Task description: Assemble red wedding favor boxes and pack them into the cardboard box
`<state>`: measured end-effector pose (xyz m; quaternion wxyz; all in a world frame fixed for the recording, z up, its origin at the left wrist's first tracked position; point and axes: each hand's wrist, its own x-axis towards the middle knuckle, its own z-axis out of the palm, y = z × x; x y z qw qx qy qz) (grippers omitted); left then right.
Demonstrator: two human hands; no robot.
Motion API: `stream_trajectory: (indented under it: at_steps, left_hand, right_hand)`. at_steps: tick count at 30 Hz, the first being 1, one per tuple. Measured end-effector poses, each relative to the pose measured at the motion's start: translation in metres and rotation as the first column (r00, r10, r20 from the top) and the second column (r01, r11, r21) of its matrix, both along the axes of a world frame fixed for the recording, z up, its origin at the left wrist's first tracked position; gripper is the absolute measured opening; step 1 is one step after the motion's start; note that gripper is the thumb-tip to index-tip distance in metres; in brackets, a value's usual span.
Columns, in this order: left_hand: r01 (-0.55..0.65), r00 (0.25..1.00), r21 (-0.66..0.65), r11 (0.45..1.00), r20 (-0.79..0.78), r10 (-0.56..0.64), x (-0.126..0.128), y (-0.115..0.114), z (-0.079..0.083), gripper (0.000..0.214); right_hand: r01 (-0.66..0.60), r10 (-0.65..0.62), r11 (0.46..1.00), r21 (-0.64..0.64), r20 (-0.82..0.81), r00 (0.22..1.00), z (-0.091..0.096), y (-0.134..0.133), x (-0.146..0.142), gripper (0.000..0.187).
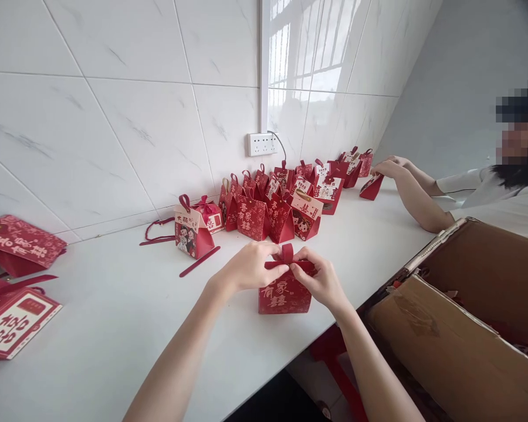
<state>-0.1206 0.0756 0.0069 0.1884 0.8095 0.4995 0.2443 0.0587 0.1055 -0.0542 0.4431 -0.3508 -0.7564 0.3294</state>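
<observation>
A red gift box (286,298) with white characters stands upright on the white table in front of me. A red ribbon loop (287,252) rises from its top edge. My left hand (255,265) pinches the top at the loop's left side, thumb laid along the edge. From the other side my right hand (315,275) pinches the same top edge, its thumb meeting the left one below the loop. Both hands are closed on the box top; the fingertips behind it are partly hidden.
Several finished-looking red boxes (251,218) stand by the tiled wall. A loose red strip (199,261) lies left of me. More boxes (22,323) sit at far left. An open cardboard carton (449,316) is at right. A co-worker's hands (391,166) hold another box (372,187).
</observation>
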Motion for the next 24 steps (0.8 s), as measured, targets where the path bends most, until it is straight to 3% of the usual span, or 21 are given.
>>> stream_trajectory:
  at_steps: [6,15,21,24]
  left_hand:
    - [0.032,0.999,0.083,0.996,-0.021,-0.03,-0.0009,0.003,-0.0005,0.014]
    - [0.033,0.999,0.086,0.996,-0.008,-0.032,-0.0023,0.0035,-0.0006,0.011]
    - [0.008,0.997,0.195,0.981,-0.082,0.008,-0.0012,0.0035,-0.0036,0.009]
    - [0.011,0.997,0.188,0.982,-0.072,0.003,-0.002,0.0041,-0.0055,0.01]
  right_hand:
    - [-0.039,0.037,0.998,-0.04,-0.04,0.998,0.0009,-0.0016,-0.0007,0.009]
    - [-0.027,0.026,1.0,-0.009,-0.053,0.998,-0.0005,-0.0015,-0.0003,0.01]
    - [-0.018,0.019,1.0,0.022,-0.029,0.999,0.0008,0.0019,-0.0012,0.008]
    - [-0.025,0.025,0.999,0.029,-0.002,1.0,0.0026,0.0021,-0.0002,0.008]
